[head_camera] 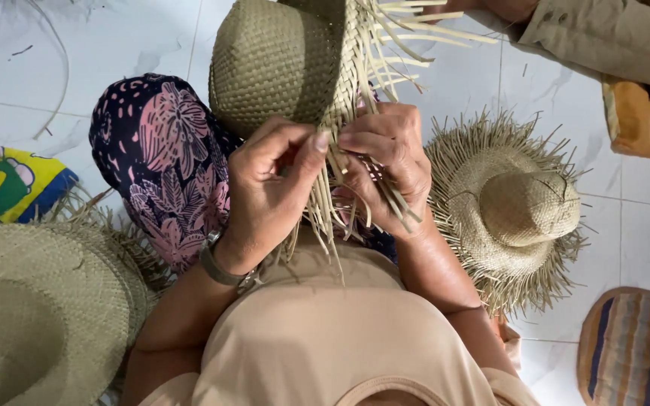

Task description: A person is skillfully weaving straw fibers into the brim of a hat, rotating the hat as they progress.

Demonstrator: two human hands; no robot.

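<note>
The unfinished woven straw hat (276, 64) rests crown-up on the person's lap, just beyond both hands, its loose brim strands (332, 214) hanging down toward the body. The left hand (265, 195) has thumb and forefinger pinched together on a few strands at the brim edge; a band sits on its wrist. The right hand (389, 165) is clamped on a bunch of the same strands, just beside the left grip (the fingertips nearly touch). Under the hat lies a floral patterned cloth (163, 165) over the knee. On the white tiled floor (114, 37), a finished hat with a frayed brim (509, 210) lies near right, and a stack of wide hats (39, 316) near left. A striped mat (633, 349) sits at the lower right, and another person's beige sleeve (611, 34) shows far right.
</note>
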